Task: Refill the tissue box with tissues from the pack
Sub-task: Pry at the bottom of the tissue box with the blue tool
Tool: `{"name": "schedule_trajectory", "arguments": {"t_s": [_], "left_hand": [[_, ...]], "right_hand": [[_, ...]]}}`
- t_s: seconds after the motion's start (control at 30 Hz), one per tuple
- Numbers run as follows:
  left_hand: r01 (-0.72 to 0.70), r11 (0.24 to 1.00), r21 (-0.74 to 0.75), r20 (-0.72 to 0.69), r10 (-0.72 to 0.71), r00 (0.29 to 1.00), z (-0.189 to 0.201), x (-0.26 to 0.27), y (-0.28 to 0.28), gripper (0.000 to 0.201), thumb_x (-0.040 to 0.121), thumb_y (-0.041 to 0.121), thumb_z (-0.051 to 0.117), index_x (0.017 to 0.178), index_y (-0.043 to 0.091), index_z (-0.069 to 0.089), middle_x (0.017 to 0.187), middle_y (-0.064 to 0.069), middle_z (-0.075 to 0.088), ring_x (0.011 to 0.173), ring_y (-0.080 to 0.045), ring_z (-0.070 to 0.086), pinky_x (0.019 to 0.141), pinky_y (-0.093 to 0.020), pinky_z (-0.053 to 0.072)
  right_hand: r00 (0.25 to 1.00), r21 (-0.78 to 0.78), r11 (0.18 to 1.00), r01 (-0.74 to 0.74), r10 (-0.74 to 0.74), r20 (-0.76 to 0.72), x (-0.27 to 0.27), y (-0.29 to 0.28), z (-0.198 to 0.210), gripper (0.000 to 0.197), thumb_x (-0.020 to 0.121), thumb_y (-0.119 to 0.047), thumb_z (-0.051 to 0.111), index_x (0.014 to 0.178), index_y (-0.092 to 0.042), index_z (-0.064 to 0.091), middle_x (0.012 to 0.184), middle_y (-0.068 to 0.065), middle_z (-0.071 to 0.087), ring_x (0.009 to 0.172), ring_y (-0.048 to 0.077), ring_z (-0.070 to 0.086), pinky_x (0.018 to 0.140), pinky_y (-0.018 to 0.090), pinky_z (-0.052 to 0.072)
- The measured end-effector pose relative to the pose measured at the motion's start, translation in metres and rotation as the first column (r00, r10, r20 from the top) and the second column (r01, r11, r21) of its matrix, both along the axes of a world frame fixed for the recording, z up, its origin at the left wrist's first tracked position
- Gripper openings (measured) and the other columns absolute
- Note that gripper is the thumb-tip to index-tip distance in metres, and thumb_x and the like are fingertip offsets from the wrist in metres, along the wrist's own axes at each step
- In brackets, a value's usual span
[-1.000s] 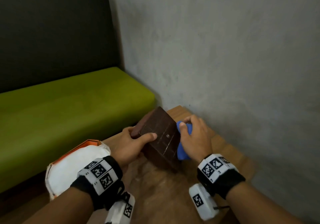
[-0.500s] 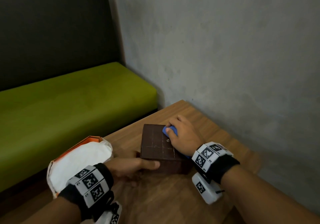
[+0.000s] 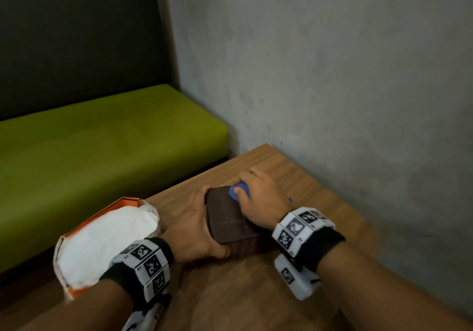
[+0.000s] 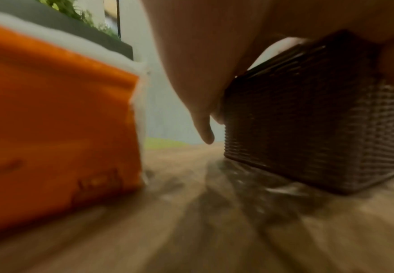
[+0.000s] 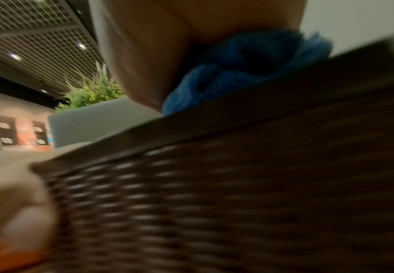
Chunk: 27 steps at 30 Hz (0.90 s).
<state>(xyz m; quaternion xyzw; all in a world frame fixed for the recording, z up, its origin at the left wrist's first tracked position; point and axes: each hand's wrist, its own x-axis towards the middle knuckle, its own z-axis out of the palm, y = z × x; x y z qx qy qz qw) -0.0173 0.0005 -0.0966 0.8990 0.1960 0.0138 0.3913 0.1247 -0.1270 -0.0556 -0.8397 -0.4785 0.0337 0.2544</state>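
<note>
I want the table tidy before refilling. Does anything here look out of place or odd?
One thing: the right hand holds a crumpled blue cloth on the brown woven tissue box, unrelated to refilling. The left hand grips the box, which sits flat and looks undamaged. The tissue pack lies open, nothing spilled.

Tissue pack crowds the box's left; wall hems right.
</note>
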Motion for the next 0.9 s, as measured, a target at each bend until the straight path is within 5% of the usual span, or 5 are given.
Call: {"name": "schedule_trajectory", "arguments": {"t_s": [0.13,0.33,0.5,0.73,0.9], "left_hand": [[-0.028,0.999,0.021,0.068,0.026,0.997,0.002,-0.005,0.001,0.128,0.040,0.046,0.091,0.145,0.026,0.021,0.129,0.008,0.044,0.110,-0.007,0.054,0.092,-0.028,0.050],[-0.070,0.997,0.010,0.040,0.070,0.997,0.002,-0.004,-0.006,0.123,0.042,0.043,0.091,0.139,0.036,0.016,0.124,0.010,0.042,0.108,-0.008,0.052,0.084,-0.018,0.041],[-0.086,0.996,-0.011,0.074,0.086,0.994,-0.002,-0.010,-0.004,0.123,0.040,0.047,0.091,0.137,0.037,0.017,0.126,0.008,0.044,0.105,-0.008,0.055,0.090,-0.031,0.051],[-0.105,0.994,-0.005,0.033,0.105,0.994,0.000,-0.010,-0.005,0.138,0.038,0.049,0.090,0.149,0.027,0.011,0.130,0.007,0.040,0.116,-0.013,0.050,0.098,-0.028,0.045],[-0.132,0.990,0.038,0.060,0.130,0.990,0.002,-0.010,-0.011,0.135,0.042,0.050,0.093,0.149,0.017,0.018,0.131,0.004,0.037,0.119,-0.014,0.046,0.094,-0.025,0.038]], "right_hand": [[0.997,0.020,0.997,-0.072,0.072,0.021,-0.023,0.013,0.001,0.018,0.091,-0.026,0.056,0.102,-0.015,0.065,0.104,0.003,0.056,0.093,0.025,0.057,0.078,0.037,0.047],[0.971,-0.050,0.970,0.237,-0.236,0.029,-0.001,-0.002,0.006,0.025,0.092,-0.030,0.056,0.108,-0.015,0.068,0.115,0.003,0.055,0.102,0.026,0.057,0.079,0.033,0.046],[0.999,-0.057,0.998,0.033,-0.033,0.008,-0.034,0.024,0.005,0.026,0.091,-0.034,0.057,0.106,-0.016,0.068,0.112,0.004,0.055,0.100,0.028,0.058,0.084,0.041,0.050],[0.912,-0.049,0.912,0.408,-0.405,0.061,0.026,-0.004,-0.006,0.027,0.091,-0.030,0.054,0.099,-0.009,0.069,0.112,0.008,0.056,0.098,0.030,0.059,0.078,0.036,0.048],[0.988,-0.062,0.989,0.135,-0.129,0.086,-0.027,0.023,0.002,0.027,0.092,-0.032,0.055,0.103,-0.011,0.067,0.116,0.007,0.054,0.099,0.029,0.059,0.081,0.037,0.047]]}}
